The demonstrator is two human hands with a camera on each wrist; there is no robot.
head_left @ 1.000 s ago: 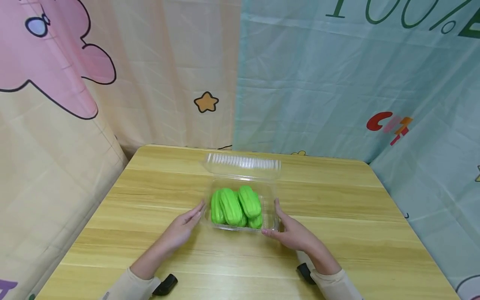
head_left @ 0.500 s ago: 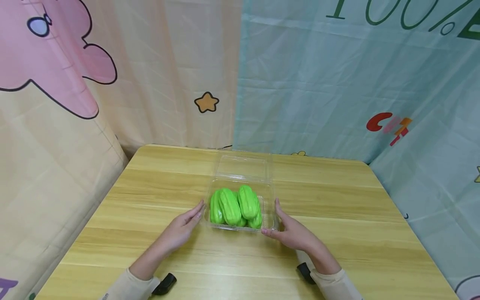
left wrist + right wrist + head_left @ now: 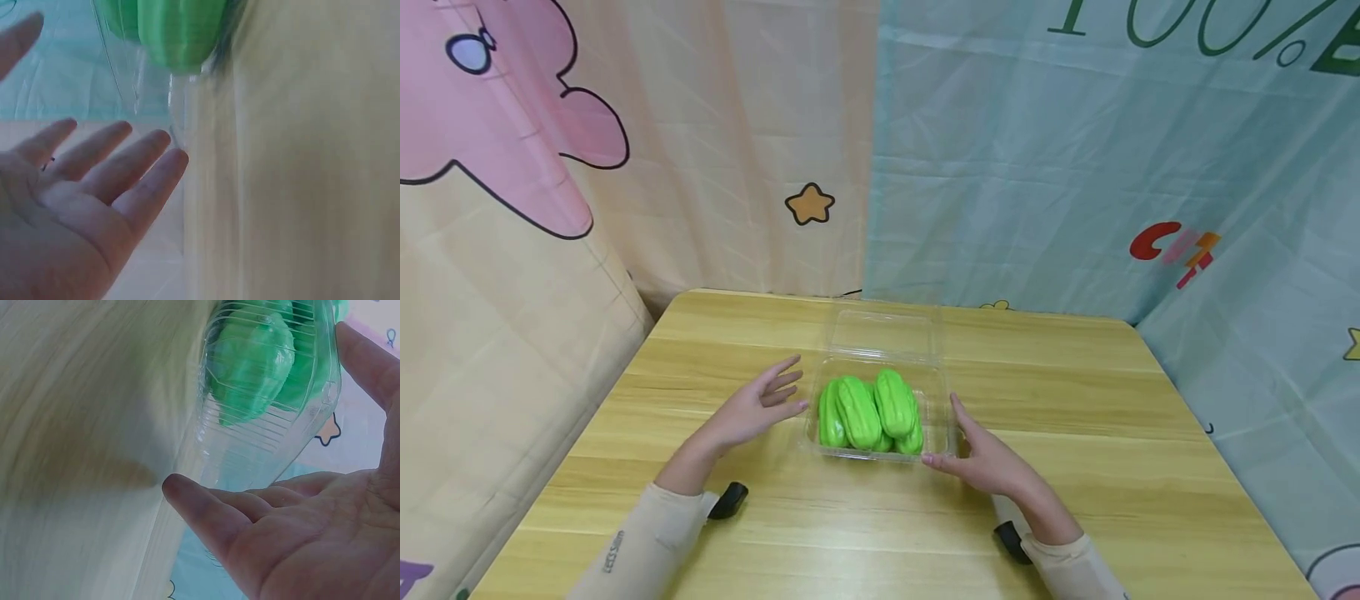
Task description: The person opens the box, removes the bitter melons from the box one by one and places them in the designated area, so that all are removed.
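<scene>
On the table sits a clear plastic clamshell box (image 3: 938, 421), its lid (image 3: 883, 335) folded back toward the far side. Several bright green, ribbed, gourd-shaped pieces (image 3: 857, 412) are heaped inside it. My left hand (image 3: 751, 410) hovers at the box's left side, fingers spread and holding nothing. In the left wrist view its palm shows, with the fingertips below the box's corner. My right hand (image 3: 992, 467) lies along the right side, thumb at the front right corner and fingers extended by the wall. The right wrist view shows that thumb (image 3: 369, 362) against the ridged box wall.
The wooden table (image 3: 1075, 417) extends on all sides of the box. Printed curtains (image 3: 1000, 167) hang behind its far edge and along both sides. A black wrist-mounted piece (image 3: 727, 500) sticks out from the left sleeve, and another (image 3: 1012, 543) from the right.
The lid has swung from partly raised to lying back flat, staying there since half a second ago. My left hand has left the box's side, moving up and spreading its fingers. The right hand stays.
</scene>
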